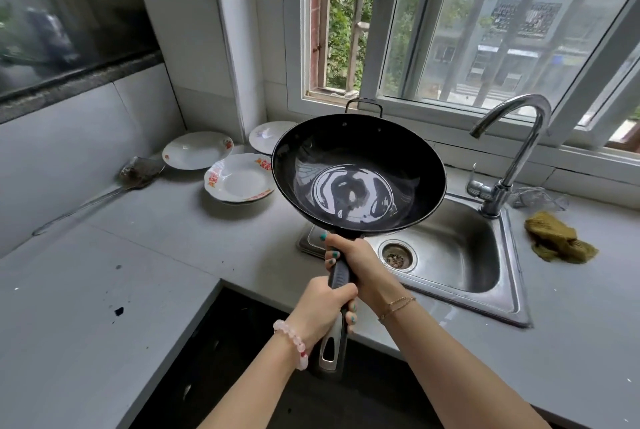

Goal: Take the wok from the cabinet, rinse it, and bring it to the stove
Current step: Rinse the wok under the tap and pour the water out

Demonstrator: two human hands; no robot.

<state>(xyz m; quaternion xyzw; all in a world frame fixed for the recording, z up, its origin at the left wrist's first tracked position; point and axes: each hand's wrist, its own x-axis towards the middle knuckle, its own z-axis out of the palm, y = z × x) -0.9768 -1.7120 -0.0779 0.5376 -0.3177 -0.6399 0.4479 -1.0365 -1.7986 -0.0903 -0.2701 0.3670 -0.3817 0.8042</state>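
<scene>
A black wok [358, 172] with a shiny wet-looking bottom hangs in the air, tilted toward me, above the left rim of the steel sink [460, 248]. Both hands grip its long black handle. My right hand [353, 262] holds the handle close to the bowl. My left hand [323, 311] clasps it lower down, near the metal hanging loop. The chrome tap [512, 148] stands at the sink's back right, with no water running. No stove is in view.
Three white plates [239, 179] lie on the grey counter left of the wok, with a metal spatula [135, 175] beside them. A yellow-green cloth [557, 238] lies right of the sink. The window [450, 30] runs behind; a dark gap opens below the counter edge.
</scene>
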